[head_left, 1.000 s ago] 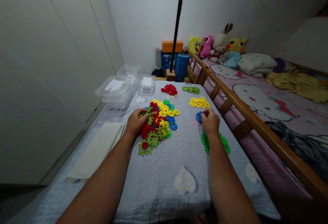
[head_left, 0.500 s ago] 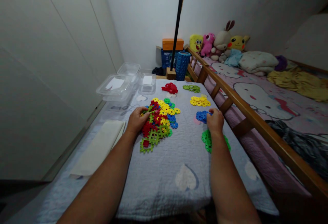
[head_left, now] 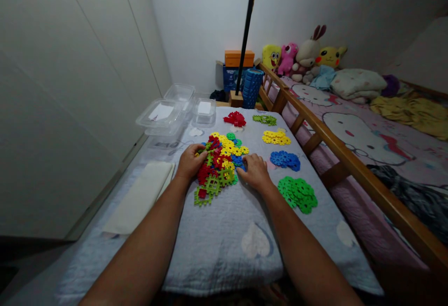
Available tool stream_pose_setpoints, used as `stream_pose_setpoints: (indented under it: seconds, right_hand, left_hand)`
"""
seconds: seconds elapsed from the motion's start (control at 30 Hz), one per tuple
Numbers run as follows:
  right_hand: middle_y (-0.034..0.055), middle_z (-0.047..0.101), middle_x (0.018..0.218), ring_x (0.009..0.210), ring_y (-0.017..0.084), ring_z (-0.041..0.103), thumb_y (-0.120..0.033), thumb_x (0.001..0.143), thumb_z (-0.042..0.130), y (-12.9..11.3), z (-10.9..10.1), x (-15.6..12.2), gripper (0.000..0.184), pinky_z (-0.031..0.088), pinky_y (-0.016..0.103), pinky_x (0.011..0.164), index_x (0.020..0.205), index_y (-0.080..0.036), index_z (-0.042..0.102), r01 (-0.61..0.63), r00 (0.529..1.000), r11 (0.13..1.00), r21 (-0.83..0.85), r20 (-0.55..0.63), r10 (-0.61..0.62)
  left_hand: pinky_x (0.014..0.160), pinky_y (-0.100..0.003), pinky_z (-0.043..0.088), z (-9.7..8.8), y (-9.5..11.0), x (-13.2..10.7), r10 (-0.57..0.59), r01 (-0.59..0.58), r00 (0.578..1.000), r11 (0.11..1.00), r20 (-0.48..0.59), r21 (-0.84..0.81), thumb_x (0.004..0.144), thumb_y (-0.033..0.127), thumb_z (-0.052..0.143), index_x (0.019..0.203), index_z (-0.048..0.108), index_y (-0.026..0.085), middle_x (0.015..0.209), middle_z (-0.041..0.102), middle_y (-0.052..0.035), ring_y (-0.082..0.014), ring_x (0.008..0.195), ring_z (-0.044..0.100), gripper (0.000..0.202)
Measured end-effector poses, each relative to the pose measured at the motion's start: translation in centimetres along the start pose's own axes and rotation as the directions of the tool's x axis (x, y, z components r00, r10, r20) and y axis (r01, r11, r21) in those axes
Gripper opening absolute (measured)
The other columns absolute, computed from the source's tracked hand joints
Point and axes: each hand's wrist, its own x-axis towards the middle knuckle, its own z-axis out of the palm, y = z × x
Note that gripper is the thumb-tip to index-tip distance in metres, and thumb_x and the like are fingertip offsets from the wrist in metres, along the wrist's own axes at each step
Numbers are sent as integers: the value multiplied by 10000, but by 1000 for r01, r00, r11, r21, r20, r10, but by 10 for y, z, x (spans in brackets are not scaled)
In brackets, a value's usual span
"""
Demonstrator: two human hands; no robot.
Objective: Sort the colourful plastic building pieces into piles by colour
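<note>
A mixed heap of plastic interlocking pieces (head_left: 220, 163), red, yellow, blue and green, lies on a quilted table cover (head_left: 224, 231). My left hand (head_left: 191, 161) rests curled on the heap's left edge, fingers among green and red pieces. My right hand (head_left: 256, 171) lies at the heap's right edge, fingers bent over blue pieces. To the right sit sorted piles: dark green (head_left: 298, 194), blue (head_left: 284, 159), yellow (head_left: 276, 138), light green (head_left: 265, 119) and red (head_left: 235, 118).
Clear plastic tubs (head_left: 164, 117) stand at the table's far left, with a folded white cloth (head_left: 143, 196) nearer me. A wooden bed rail (head_left: 336, 147) runs along the right. A black pole (head_left: 247, 35) rises behind the table. Stuffed toys (head_left: 304, 56) line the bed.
My right hand has moved left from the blue pile to the right edge of the mixed heap. My left hand has stayed at the heap's left side.
</note>
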Motion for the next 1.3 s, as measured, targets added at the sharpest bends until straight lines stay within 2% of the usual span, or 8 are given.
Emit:
stream_pose_setpoints:
  seconds: [0.3, 0.53, 0.7, 0.83, 0.97, 1.17, 1.23, 1.3]
  right_hand:
    - [94, 627, 1076, 1026, 255, 533, -372, 836, 731, 11, 5, 0, 218, 385, 339, 864, 958, -204, 664, -42, 999, 996, 77, -18, 44]
    - [1, 620, 856, 842, 168, 546, -233, 763, 733, 25, 6, 6, 156, 372, 259, 737, 795, -204, 583, -48, 998, 950, 308, -16, 56]
    - [-37, 604, 706, 673, 127, 537, -168, 767, 650, 40, -17, 16, 82, 360, 237, 629, 733, -196, 581, -99, 994, 895, 434, 81, 71]
    - [-41, 596, 643, 613, 119, 552, -153, 737, 654, 61, -46, 42, 88, 385, 221, 579, 703, -193, 583, -153, 988, 857, 492, 49, 148]
    - [-57, 563, 586, 519, 102, 549, -101, 726, 642, 87, -69, 80, 122, 402, 195, 501, 732, -193, 561, -262, 937, 758, 598, -29, 347]
    - [-72, 514, 498, 465, 111, 561, -56, 684, 727, 129, -71, 126, 279, 452, 189, 458, 703, -208, 494, -370, 763, 551, 748, -93, 639]
    - [-75, 495, 471, 435, 110, 542, -60, 691, 737, 139, -67, 134, 305, 437, 186, 433, 698, -215, 474, -372, 751, 521, 768, -81, 656]
    - [-84, 466, 451, 402, 101, 504, -73, 698, 740, 145, -63, 139, 325, 416, 181, 410, 686, -222, 452, -353, 780, 514, 782, -58, 624]
  left_hand:
    - [1033, -451, 493, -1, 1, 0, 1, -1, 1000, 1000, 5, 17, 768, 439, 610, 966, 711, 211, 1088, 723, -97, -288, 1069, 658, 319]
    - [1054, -441, 488, -3, 3, -1, -9, 9, 1000, 1000, 13, 12, 766, 430, 609, 969, 708, 208, 1100, 727, -92, -281, 1082, 660, 317]
    - [1066, -444, 480, -2, 1, 0, -4, 4, 1000, 1000, 16, 6, 764, 437, 606, 971, 704, 199, 1106, 726, -102, -284, 1087, 662, 330]
    - [1056, -447, 486, -1, 0, 1, 2, -2, 1000, 1000, 8, 5, 753, 432, 612, 954, 705, 206, 1098, 728, -97, -285, 1081, 663, 316]
    - [1049, -453, 491, -2, 1, 1, -1, 1, 1000, 1000, 13, 2, 759, 441, 613, 956, 703, 209, 1093, 727, -95, -286, 1071, 664, 318]
    - [1034, -451, 496, -2, 3, 1, 10, -10, 1000, 1000, 15, 8, 758, 446, 604, 925, 702, 219, 1058, 726, -90, -286, 1061, 661, 298]
    - [1044, -448, 493, -2, 3, 1, 10, -10, 1000, 1000, 15, 7, 759, 440, 609, 923, 704, 221, 1063, 729, -86, -281, 1063, 661, 290]
    - [1048, -448, 492, -2, 3, 1, 9, -9, 1000, 1000, 15, 5, 759, 442, 612, 932, 707, 218, 1069, 729, -86, -281, 1062, 662, 299]
